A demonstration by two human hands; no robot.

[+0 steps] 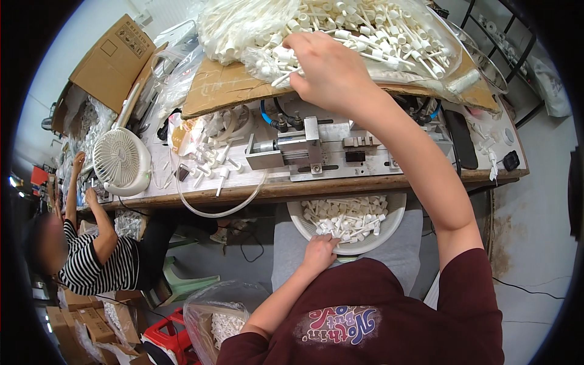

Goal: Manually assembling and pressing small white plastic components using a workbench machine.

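Observation:
My right hand (328, 70) reaches to the near edge of a heap of white plastic parts (389, 36) with stems and cup-shaped ends. Its thumb and fingers curl around a white stemmed part (281, 80) at the heap's edge. In my lap rests a white plastic basket (398, 219) with many similar parts (356, 222) in it. Over the basket's near left rim lies my left hand (321, 250), fingers stretched onto the parts; I see no part clearly held. Between basket and heap, a metal clamping fixture (304, 146) sits on the bench.
The heap lies in clear plastic on a cardboard sheet (201, 91) above the bench. A white fan (121, 161), loose parts (222, 173) and a clear hose (222, 214) are to the left. A dark phone (460, 140) lies right. Another person (103, 255) works at far left.

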